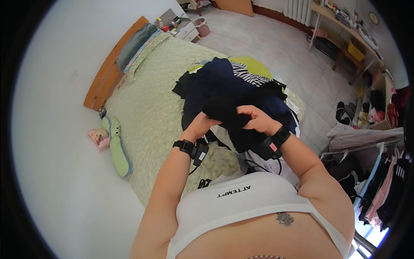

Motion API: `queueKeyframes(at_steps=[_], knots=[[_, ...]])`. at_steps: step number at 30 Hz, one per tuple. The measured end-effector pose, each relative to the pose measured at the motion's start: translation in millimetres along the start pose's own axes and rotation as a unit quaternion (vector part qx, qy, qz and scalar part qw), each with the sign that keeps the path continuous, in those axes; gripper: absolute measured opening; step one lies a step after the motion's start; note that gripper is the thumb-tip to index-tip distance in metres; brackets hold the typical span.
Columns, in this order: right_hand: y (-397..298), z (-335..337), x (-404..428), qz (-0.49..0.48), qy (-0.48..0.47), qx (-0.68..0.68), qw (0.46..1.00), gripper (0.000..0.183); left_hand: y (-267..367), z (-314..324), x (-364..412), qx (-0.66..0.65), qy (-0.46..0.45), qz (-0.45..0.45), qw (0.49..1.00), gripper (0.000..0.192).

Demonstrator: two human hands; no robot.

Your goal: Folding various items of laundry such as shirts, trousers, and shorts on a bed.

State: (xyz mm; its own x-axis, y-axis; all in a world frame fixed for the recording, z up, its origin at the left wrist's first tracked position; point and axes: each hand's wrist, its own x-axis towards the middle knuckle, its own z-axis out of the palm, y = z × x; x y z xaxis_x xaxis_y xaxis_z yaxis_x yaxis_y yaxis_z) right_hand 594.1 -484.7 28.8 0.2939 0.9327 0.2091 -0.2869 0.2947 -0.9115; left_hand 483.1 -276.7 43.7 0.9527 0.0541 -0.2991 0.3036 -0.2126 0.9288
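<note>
My left hand (202, 124) grips the left side of a black cloth garment (223, 111), its fingers partly hidden by the fabric. On the garment's right side, my right hand (258, 121) pinches the cloth between thumb and bent fingers. The garment hangs bunched between both hands. Beneath and beyond it, a heap of clothes lies on the bed, with a dark navy garment (210, 76), a black-and-white striped garment (249, 75) and a yellow-green cloth (255, 65). Black devices with cables are strapped to both wrists.
The bed (155, 84) has a patterned light green cover. A grey-green pillow (137, 45) leans by the wooden headboard (111, 69). A green plush toy (119, 149) lies along the wall edge. Hanging clothes (385, 191) are at the right, below a desk (346, 24) and shoes.
</note>
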Motion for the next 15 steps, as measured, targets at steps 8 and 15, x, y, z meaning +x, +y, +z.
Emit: queueKeyframes(at_steps=[8,15], knots=[[-15,55,37,-0.084,0.012,-0.135,0.987,0.048,13,-39,-80,-0.159,0.166,0.201,0.952,0.052],[-50,152,101,0.003,-0.124,0.006,0.992,0.077,47,-78,-175,0.175,0.276,0.278,0.903,0.049]])
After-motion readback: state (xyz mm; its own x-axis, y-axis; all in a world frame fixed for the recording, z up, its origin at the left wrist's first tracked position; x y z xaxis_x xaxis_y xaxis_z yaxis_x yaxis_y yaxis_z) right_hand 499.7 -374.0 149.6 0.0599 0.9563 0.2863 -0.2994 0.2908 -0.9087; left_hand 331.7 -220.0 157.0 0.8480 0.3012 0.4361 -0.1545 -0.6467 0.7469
